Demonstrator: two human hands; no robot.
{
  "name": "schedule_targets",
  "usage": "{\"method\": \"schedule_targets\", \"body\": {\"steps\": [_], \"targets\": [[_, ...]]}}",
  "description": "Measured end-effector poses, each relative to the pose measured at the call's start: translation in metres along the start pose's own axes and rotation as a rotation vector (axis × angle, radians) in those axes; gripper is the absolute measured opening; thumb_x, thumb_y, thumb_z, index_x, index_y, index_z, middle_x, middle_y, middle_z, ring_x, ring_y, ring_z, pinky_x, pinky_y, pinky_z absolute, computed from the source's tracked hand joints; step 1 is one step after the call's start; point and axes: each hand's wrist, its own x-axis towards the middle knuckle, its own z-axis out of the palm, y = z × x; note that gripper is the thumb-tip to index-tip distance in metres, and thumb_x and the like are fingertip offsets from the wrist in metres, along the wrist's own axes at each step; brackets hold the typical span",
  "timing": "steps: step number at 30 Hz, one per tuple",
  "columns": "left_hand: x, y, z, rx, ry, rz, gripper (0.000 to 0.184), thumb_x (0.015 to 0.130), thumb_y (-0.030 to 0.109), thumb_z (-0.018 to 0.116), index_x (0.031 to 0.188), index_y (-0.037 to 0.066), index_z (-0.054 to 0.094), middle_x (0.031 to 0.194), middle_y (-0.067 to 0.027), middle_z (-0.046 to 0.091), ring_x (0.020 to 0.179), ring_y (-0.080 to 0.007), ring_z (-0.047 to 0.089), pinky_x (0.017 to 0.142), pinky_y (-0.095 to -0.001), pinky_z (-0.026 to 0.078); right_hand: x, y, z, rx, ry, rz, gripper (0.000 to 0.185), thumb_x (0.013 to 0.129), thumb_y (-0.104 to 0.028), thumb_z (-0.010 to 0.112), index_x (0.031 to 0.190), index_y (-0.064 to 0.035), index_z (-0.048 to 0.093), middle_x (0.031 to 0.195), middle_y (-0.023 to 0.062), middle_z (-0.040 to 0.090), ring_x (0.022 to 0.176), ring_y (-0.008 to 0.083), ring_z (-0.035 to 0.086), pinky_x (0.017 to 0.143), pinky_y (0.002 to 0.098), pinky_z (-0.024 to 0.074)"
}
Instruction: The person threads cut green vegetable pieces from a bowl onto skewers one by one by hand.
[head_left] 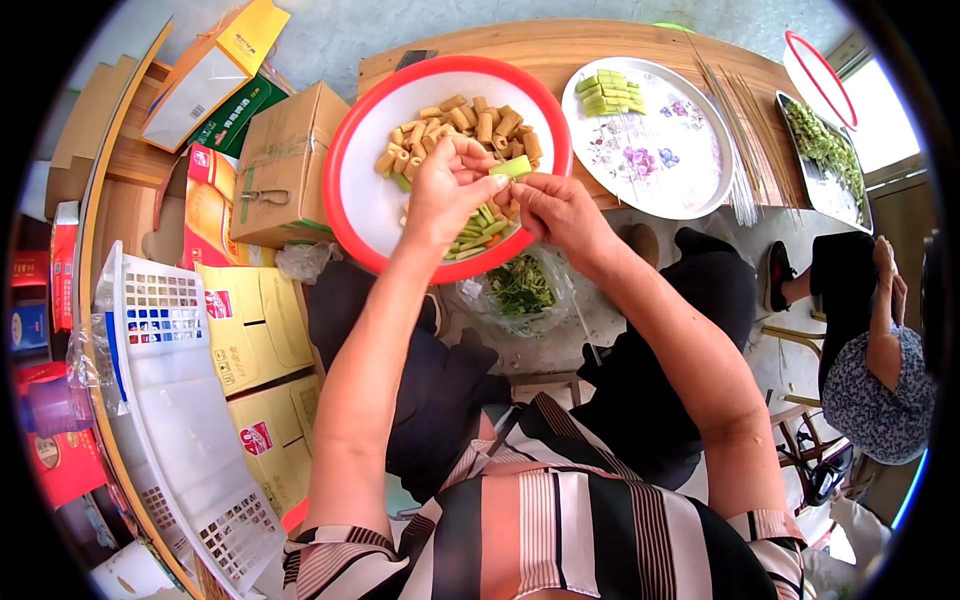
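Observation:
Over the red-rimmed white basin, my left hand is closed with its fingertips on a short green stem piece. My right hand meets it there, thumb and fingers pinched at the lower end of the same piece. Whether a thin skewer is between the fingers is too small to tell. Brown tube-shaped pieces fill the upper part of the basin, and cut green stems lie in its lower part. To the right, a white floral tray holds a small stack of green skewered pieces.
Thin sticks lie right of the tray, beside a dark-edged tray of greens. A plastic bag of leaves is below the basin. Boxes and a white crate stand left. Another person sits at right.

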Motion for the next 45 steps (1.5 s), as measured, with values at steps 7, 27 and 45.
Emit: {"method": "schedule_targets", "body": {"steps": [7, 27, 45], "targets": [[0.005, -0.004, 0.002, -0.064, 0.078, 0.110, 0.026, 0.077, -0.005, 0.066, 0.096, 0.001, 0.049, 0.090, -0.0096, 0.060, 0.078, -0.0142, 0.063, 0.070, -0.0239, 0.053, 0.006, -0.005, -0.002, -0.120, 0.040, 0.024, 0.022, 0.096, -0.018, 0.047, 0.091, -0.0024, 0.062, 0.054, -0.0032, 0.046, 0.050, 0.0045, 0.040, 0.049, 0.0206, 0.0329], [0.016, -0.024, -0.053, 0.431, 0.120, -0.089, 0.012, 0.083, 0.010, 0.063, 0.093, 0.002, 0.061, 0.084, -0.0059, 0.064, 0.076, -0.0115, 0.063, 0.066, -0.0255, 0.051, -0.001, -0.014, -0.015, -0.032, 0.140, -0.009, 0.022, 0.094, -0.014, 0.048, 0.092, 0.0018, 0.063, 0.055, -0.0032, 0.044, 0.051, 0.0050, 0.036, 0.049, 0.0208, 0.0312], [0.007, -0.084, -0.079, 1.214, -0.268, -0.325, 0.019, 0.065, 0.012, 0.074, 0.080, 0.006, 0.064, 0.084, -0.0134, 0.065, 0.085, -0.0288, 0.063, 0.075, -0.0374, 0.049, -0.017, -0.017, -0.026, -0.101, 0.088, 0.021, 0.024, 0.095, -0.020, 0.047, 0.097, -0.0036, 0.065, 0.055, -0.0058, 0.042, 0.049, 0.0033, 0.036, 0.048, 0.0197, 0.0292]]}}
